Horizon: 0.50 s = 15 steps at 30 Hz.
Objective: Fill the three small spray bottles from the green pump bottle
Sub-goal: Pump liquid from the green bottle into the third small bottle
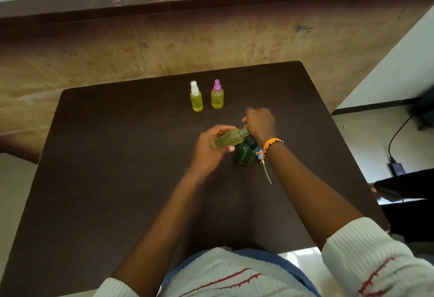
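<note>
The left hand (209, 149) is curled round a small clear plastic spray bottle (229, 139) of yellow liquid, uncapped, its long axis tilted nearly flat with the open neck pointing right — just above the dark green plastic pump bottle (245, 153) standing on the dark brown table (117, 156). The right hand (259, 123), the nearer to that neck, has fingers curled above it, though whether they hold anything I cannot tell. 2 filled spray bottles, white-capped (196, 96) and purple-capped (217, 95), stand well apart behind.
</note>
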Each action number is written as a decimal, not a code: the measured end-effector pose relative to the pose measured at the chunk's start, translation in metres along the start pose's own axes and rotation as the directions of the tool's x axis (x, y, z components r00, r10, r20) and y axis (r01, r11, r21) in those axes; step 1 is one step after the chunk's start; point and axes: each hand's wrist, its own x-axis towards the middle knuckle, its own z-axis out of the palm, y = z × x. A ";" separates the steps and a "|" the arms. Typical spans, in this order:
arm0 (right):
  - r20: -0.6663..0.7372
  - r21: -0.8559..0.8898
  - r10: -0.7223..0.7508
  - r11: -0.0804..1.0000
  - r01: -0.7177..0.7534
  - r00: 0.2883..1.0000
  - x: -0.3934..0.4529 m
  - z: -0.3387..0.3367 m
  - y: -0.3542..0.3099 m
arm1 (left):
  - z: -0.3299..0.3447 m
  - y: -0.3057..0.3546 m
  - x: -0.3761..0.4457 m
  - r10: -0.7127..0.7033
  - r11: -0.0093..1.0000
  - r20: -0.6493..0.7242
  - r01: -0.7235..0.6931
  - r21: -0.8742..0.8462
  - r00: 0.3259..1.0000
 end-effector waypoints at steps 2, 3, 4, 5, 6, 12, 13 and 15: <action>-0.022 -0.006 -0.008 1.000 0.007 1.000 -0.002 0.001 0.000 | 0.001 -0.001 0.001 0.000 1.000 -0.003 0.000 0.006 1.000; -0.023 -0.011 -0.010 1.000 0.010 1.000 -0.003 0.001 -0.001 | 0.000 -0.001 0.001 -0.001 1.000 -0.004 0.001 0.012 1.000; -0.019 -0.010 -0.013 1.000 0.013 1.000 -0.003 0.002 0.000 | 0.000 -0.001 0.001 -0.001 1.000 -0.002 0.001 0.016 1.000; -0.011 -0.011 -0.009 1.000 0.009 1.000 -0.003 0.002 -0.001 | 0.000 -0.001 0.001 0.000 1.000 0.002 0.000 0.018 1.000; 0.006 -0.019 0.001 1.000 -0.001 1.000 -0.003 0.001 -0.002 | 0.000 0.000 0.000 0.001 1.000 0.005 -0.001 0.018 1.000; 0.204 -0.086 0.064 0.995 -0.047 0.977 0.004 -0.005 -0.010 | 0.000 0.002 0.001 0.011 1.000 -0.001 -0.011 0.000 1.000; 0.209 -0.089 0.068 0.995 -0.050 0.975 0.004 -0.005 -0.009 | 0.000 0.001 0.001 0.009 1.000 -0.004 -0.009 0.002 1.000; 0.182 -0.075 0.057 0.996 -0.044 0.982 0.002 -0.005 -0.007 | 0.001 0.000 0.000 0.008 1.000 -0.006 -0.008 0.000 1.000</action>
